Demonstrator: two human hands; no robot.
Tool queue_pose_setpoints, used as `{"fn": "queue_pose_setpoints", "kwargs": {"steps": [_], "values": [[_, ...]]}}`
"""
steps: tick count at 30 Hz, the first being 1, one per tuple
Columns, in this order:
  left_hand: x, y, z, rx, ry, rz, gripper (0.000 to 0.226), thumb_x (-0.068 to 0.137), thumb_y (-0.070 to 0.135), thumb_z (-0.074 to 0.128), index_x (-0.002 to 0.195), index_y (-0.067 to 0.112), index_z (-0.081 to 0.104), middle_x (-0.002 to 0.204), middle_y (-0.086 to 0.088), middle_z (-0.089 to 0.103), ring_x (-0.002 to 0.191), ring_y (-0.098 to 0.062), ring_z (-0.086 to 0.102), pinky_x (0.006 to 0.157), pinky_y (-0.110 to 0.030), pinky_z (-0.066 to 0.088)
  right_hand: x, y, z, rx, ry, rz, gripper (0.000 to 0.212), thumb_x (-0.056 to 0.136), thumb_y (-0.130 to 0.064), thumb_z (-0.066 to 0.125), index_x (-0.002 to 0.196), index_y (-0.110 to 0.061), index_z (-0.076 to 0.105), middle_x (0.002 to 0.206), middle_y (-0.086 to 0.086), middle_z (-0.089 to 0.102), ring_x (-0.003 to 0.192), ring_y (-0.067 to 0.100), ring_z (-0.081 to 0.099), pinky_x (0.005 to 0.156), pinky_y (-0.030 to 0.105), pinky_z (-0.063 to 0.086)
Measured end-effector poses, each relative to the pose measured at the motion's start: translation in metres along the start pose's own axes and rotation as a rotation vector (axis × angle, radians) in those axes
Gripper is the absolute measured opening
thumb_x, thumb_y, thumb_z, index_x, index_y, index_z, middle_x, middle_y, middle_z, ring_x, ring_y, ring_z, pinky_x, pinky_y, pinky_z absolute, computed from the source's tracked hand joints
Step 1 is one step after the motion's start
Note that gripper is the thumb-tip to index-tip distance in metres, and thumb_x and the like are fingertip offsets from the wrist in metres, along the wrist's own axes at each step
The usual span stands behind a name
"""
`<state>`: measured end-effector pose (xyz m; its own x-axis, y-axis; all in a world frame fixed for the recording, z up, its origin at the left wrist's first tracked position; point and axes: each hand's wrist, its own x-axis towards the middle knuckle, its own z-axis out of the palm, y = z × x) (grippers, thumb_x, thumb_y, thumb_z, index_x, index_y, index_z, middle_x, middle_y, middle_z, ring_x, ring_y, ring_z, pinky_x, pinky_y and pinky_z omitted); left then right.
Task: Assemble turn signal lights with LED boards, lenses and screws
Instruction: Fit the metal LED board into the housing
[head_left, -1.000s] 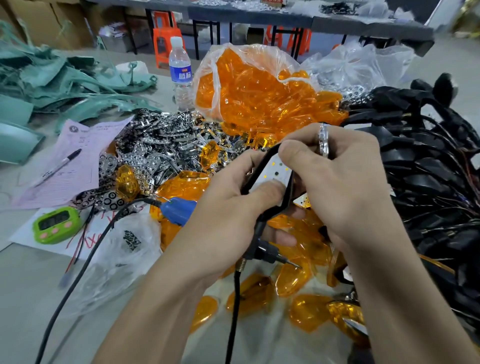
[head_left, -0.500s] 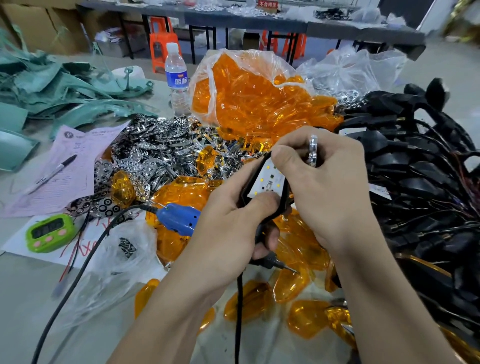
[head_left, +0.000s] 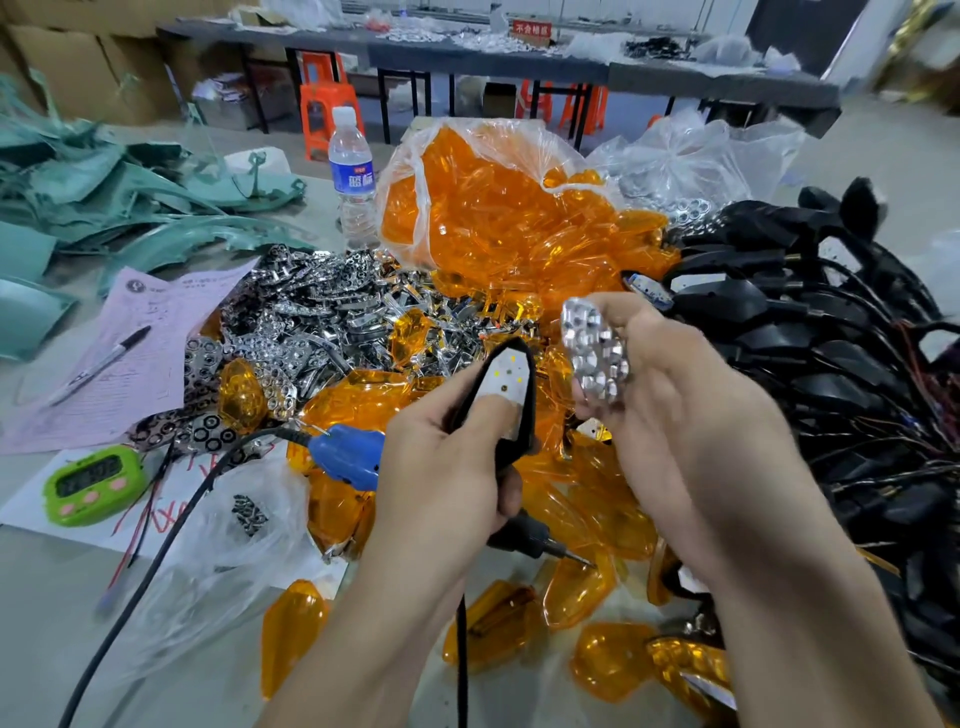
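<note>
left hand (head_left: 447, 467): fingers curled round the black housing (head_left: 529, 400), thumb pressing the white LED board (head_left: 506, 371) seated inside
right hand (head_left: 691, 415): fingers pinching the chrome reflector (head_left: 595, 348), just right of the housing, not touching it
next, probably: reflector down over the board
risk: tilted entry, holes missing the LEDs, no flush seat, lens (head_left: 579, 587) not closing later
other risk: board shifting once thumb lifted
screwdriver (head_left: 345, 457): lying on the bench (head_left: 52, 623), left of both hands

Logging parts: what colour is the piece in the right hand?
Shiny chrome silver reflector with round dimples, in the right hand; head view.
</note>
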<state>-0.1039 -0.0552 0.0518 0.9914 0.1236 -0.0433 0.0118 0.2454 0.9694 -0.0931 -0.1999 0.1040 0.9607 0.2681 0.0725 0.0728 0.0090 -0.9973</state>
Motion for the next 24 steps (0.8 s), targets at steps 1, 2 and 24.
{"fn": "queue_pose_setpoints", "kwargs": {"steps": [1, 2, 24], "values": [[0.0, 0.0, -0.001, 0.0, 0.007, -0.002, 0.022, 0.1, 0.01, 0.055, 0.108, 0.018, 0.074, 0.073, -0.01, 0.067, 0.041, -0.019, 0.043, 0.038, -0.021, 0.03, -0.002, 0.0, -0.001, 0.057, 0.033, 0.002, 0.027, 0.092, -0.007, 0.053, 0.074, -0.021, 0.068, 0.073, 0.007, 0.056, 0.053, 0.015, 0.053, 0.055, 0.025, 0.044], [-0.001, 0.0, 0.0, 0.001, 0.009, -0.001, 0.023, 0.1, 0.01, 0.055, 0.109, 0.019, 0.075, 0.073, -0.009, 0.067, 0.041, -0.019, 0.044, 0.038, -0.021, 0.031, -0.006, -0.001, 0.0, 0.08, 0.042, -0.036, 0.025, 0.091, -0.011, 0.056, 0.074, -0.018, 0.073, 0.076, 0.012, 0.058, 0.061, 0.017, 0.055, 0.062, 0.027, 0.047], [-0.009, 0.005, 0.006, -0.194, -0.031, -0.107, 0.042, 0.084, 0.056, 0.046, 0.083, 0.021, 0.07, 0.065, -0.006, 0.052, 0.048, -0.02, 0.046, 0.042, -0.025, 0.032, -0.006, 0.031, 0.033, 0.055, 0.476, -0.045, 0.009, 0.082, -0.012, 0.085, 0.083, -0.021, 0.083, 0.073, 0.004, 0.076, 0.062, 0.015, 0.069, 0.06, 0.03, 0.056]]}}
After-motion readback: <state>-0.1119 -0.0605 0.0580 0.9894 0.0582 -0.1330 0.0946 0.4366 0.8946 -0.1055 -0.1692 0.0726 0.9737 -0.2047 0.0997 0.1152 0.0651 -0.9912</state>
